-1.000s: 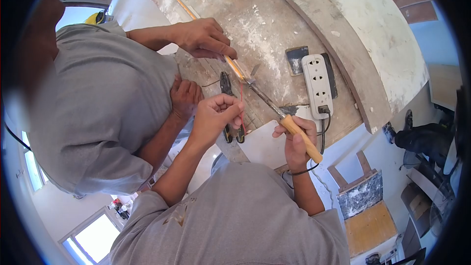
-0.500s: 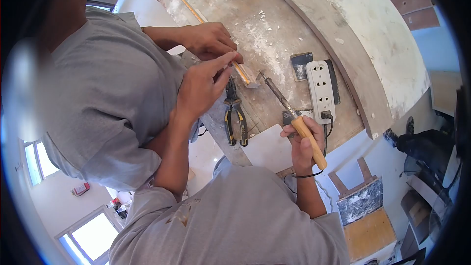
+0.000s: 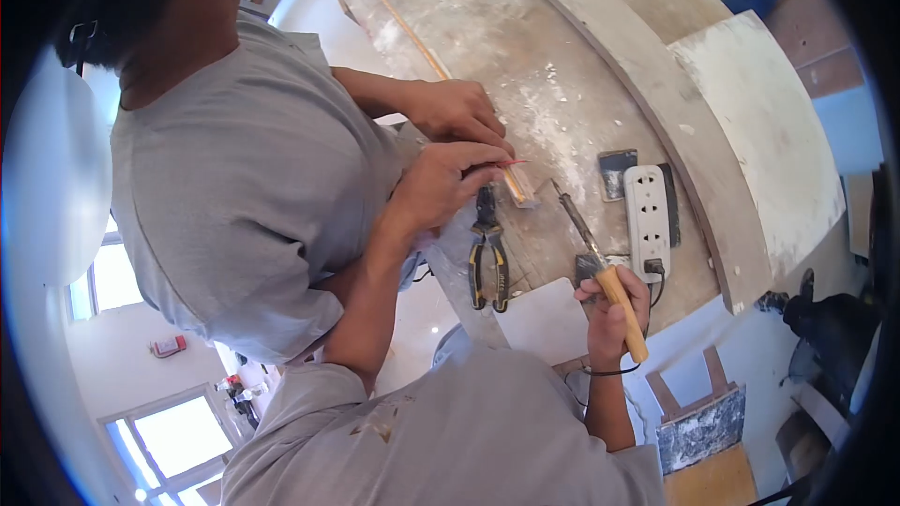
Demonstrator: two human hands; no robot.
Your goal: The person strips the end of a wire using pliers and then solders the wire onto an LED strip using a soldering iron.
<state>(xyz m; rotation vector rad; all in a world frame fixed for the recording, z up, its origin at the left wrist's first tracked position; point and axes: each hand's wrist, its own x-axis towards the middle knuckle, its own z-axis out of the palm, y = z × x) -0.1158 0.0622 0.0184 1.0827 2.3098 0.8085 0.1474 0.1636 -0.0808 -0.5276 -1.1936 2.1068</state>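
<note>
Currently both hands are over the dust-streaked workbench [image 3: 525,28]; clock bearings as seen in the head view. Left hand [image 3: 436,183]: thumb and forefinger brought together on a red wire [image 3: 517,162], a short bit of it jutting past the tips toward 3 o'clock. Remaining fingers loosely bent; part of the grip hidden. Wire lies over the near end of a yellow-orange strip [image 3: 514,185] set in a pale channel, which runs off toward 11 o'clock. Co-worker's hand [image 3: 459,112] at 12 to 1 o'clock from the left hand, fingers down at the strip; cannot tell whether the two people's fingers touch.

Right hand [image 3: 611,320]: fingers curled round the wooden handle of a soldering iron [image 3: 610,285], thumb along it, closed only as far as the handle allows. Tip aims at 11 o'clock, raised and apart from the strip's end, on its 2 o'clock side.

Combination pliers [image 3: 476,267] lie at 5 o'clock from the left hand, handles spread toward 6. White power strip [image 3: 647,211] at 1 o'clock from the right hand, black plug [image 3: 654,267] in its 6 o'clock end. Dark flat pad [image 3: 617,169] just beside it, at 11. Pale flat sheet [image 3: 544,320] between pliers and right hand.
</note>
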